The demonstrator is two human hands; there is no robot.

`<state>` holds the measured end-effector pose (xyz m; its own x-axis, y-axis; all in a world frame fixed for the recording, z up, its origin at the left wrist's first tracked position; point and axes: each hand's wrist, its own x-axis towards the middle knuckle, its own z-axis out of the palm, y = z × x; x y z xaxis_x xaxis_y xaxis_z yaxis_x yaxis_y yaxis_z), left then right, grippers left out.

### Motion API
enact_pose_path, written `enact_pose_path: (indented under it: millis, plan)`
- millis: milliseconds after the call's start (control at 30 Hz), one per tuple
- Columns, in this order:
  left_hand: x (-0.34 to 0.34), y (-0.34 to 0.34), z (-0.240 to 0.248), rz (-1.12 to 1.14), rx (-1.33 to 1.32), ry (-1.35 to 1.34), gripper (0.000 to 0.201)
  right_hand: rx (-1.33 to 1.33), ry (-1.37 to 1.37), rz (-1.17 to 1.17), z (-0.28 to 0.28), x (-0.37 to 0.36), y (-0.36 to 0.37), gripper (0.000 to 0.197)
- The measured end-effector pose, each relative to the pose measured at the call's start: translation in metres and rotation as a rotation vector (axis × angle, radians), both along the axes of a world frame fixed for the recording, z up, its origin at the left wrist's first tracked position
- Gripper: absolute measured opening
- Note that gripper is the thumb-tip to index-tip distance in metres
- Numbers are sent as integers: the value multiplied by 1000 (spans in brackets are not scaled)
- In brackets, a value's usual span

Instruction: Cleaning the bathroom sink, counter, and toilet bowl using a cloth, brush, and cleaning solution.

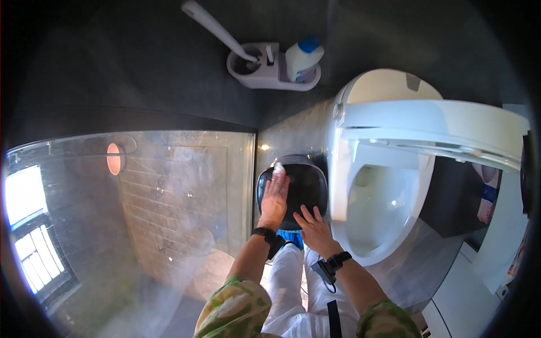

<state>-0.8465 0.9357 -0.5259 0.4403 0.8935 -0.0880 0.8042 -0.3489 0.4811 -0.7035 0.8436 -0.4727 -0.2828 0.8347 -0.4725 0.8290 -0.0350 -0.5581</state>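
A black bin with rounded corners (pixel 301 194) stands in front of me, between the shower glass and the toilet. My left hand (pixel 274 194) lies over the left side of its dark top and holds a small white crumpled tissue or wipe (pixel 278 167) at the fingertips, near the far edge. On the near right part of the bin, my right hand (pixel 316 230) rests with fingers spread and nothing in it. A bit of blue (pixel 292 236) shows below the bin's near edge.
To the right is a white toilet (pixel 338 197) with lid and seat raised. A wall holder (pixel 270 81) ahead carries a toilet brush (pixel 217 28) and a white bottle with a blue cap (pixel 304 59). Shower glass (pixel 186 197) borders the left; a white cabinet (pixel 465 296) stands lower right.
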Motion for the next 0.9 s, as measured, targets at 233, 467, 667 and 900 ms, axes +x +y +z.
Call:
enact_pose_path:
  millis: [233,467,667,900]
  plan:
    - [-89,-100,-37,840,-373,-231,39,29,21,-30,-5,-19,-11,51]
    - [-36,-102,-30,1112,-209,-381,41,-153,122,-1038,-53,-12,-70,62]
    - [-56,-87,-52,1233,-638,-598,45,-563,683,-1618,-39,-14,-45,74]
    - [-53,-82,-7,1178,-489,-378,35,-541,658,-1549,-9,-17,-35,51]
